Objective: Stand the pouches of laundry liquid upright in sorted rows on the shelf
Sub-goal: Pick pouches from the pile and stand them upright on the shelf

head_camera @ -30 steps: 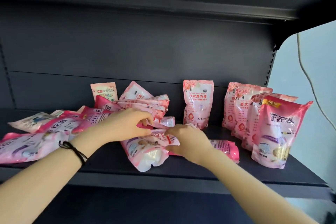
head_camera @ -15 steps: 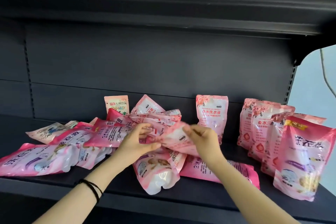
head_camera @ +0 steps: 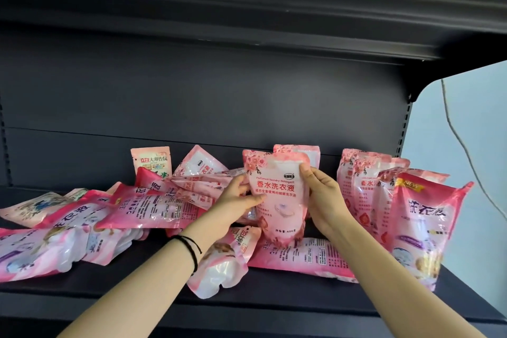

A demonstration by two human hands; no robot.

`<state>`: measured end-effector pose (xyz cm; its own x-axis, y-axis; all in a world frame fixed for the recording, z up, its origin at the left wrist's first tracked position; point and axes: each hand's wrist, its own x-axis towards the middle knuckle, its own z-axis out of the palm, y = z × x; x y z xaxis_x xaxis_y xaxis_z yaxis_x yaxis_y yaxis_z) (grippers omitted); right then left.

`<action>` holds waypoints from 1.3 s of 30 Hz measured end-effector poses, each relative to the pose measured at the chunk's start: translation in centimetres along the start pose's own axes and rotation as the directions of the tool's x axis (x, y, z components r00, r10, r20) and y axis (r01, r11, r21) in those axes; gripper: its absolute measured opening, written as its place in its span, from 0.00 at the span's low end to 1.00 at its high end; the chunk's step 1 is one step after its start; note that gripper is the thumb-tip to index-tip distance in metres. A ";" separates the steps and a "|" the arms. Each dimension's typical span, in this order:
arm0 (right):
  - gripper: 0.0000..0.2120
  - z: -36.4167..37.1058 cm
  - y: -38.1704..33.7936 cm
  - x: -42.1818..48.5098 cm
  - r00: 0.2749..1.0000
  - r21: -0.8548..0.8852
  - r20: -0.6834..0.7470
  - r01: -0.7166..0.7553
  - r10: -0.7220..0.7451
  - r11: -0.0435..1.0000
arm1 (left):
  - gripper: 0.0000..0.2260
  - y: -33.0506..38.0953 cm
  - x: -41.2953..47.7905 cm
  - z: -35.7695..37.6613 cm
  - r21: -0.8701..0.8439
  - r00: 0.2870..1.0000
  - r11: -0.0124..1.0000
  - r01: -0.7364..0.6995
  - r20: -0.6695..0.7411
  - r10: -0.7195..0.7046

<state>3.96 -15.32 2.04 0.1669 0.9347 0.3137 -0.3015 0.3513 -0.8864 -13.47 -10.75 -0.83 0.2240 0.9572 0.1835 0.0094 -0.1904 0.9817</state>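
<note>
A glossy pale-pink pouch [head_camera: 277, 200] of laundry liquid, printed with blossoms across its top and red characters at mid-height, is held upright over the middle of the dark matte metal shelf [head_camera: 274, 291]; whether its rounded base touches anything cannot be told. Both hands are clamped on it, one at each side edge: the left hand [head_camera: 237, 200] grips the left edge with its thumb laid across the front film, and the right hand [head_camera: 322, 200] curls its fingers round the right edge near the top corner. A thin black band [head_camera: 192, 250] circles the left wrist. Directly behind the held pouch a matching pouch [head_camera: 304, 152] stands against the smooth dark back panel [head_camera: 192, 90], only its top and right edge showing. To the right of the held pouch a row of matching upright pouches [head_camera: 365, 186] runs front to back, and in front of that row stands a bigger, deeper-pink pouch [head_camera: 419, 228] with a yellow "NEW" tab and crinkled side seams. Just below the held pouch a flat pink pouch [head_camera: 301, 258] lies on its face, its back print up, and beside it a plump pouch [head_camera: 219, 269] with a shiny white bottom lies tilted toward the shelf's front lip. To the left of the held pouch a loose heap of pink pouches [head_camera: 142, 206] sprawls flat and overlapping, their film creased and reflective. Behind that heap a small square peach sachet [head_camera: 152, 162] stands upright.
</note>
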 end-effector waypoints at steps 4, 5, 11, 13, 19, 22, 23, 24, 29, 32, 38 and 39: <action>0.12 -1.6 0.4 -0.1 1.000 -0.122 0.000 -0.030 0.031 0.992 | 0.17 0.0 0.7 0.9 0.066 0.997 0.996 -0.055 -0.046 0.058; 0.11 -2.1 0.8 -0.4 0.999 -0.207 0.014 -0.048 0.052 0.977 | 0.14 -0.1 0.8 1.1 0.052 0.996 0.997 -0.065 -0.055 0.067; 0.10 -3.6 2.6 -1.2 0.996 -0.348 0.016 -0.077 0.088 0.934 | 0.09 0.5 1.8 3.0 0.006 0.989 0.994 -0.111 -0.094 0.111; 0.08 -3.9 1.9 0.5 0.995 -0.270 -0.064 -0.096 0.082 0.958 | 0.07 1.3 3.0 4.3 -0.034 0.987 0.994 -0.104 -0.130 0.098; 0.06 -6.3 0.8 5.9 0.981 -0.264 -0.182 -0.120 0.072 0.957 | 0.08 1.3 7.8 7.8 -0.132 0.977 0.990 -0.051 -0.212 0.022; 0.03 -8.0 1.3 7.8 0.968 -0.272 -0.231 -0.164 0.101 0.948 | 0.07 -0.4 9.6 9.2 -0.129 0.972 0.991 -0.025 -0.237 -0.006; 0.03 -8.5 1.6 8.2 0.965 -0.268 -0.241 -0.173 0.108 0.948 | 0.07 -1.0 10.1 9.5 -0.130 0.970 0.991 -0.017 -0.243 -0.015; 0.03 -9.1 2.0 8.5 0.962 -0.259 -0.248 -0.182 0.117 0.949 | 0.07 -1.6 10.5 9.9 -0.127 0.969 0.992 -0.013 -0.246 -0.019; 0.05 -10.5 3.8 9.7 0.948 -0.210 -0.294 -0.191 0.124 0.959 | 0.09 -2.6 11.3 10.9 0.053 0.970 0.996 -0.072 -0.227 0.082; 0.10 -11.1 3.9 8.9 0.958 -0.358 -0.255 -0.217 0.128 0.908 | 0.14 -2.9 10.4 10.6 0.224 0.995 0.974 -0.022 -0.085 0.042; 0.20 -11.4 4.8 8.0 0.967 -0.526 -0.219 -0.233 0.134 0.818 | 0.19 -4.8 8.5 10.5 0.514 0.998 0.856 0.059 -0.012 -0.061; 0.20 -11.3 5.0 8.1 0.964 -0.531 -0.232 -0.239 0.133 0.813 | 0.18 -4.8 8.6 10.6 0.540 0.999 0.840 0.049 -0.026 -0.041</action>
<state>14.44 -6.64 -3.68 0.3383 0.9350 0.1059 0.2136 0.0333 -0.9764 -1.25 -3.96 -4.57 0.1979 0.9695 0.1444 0.5452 -0.2313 0.8058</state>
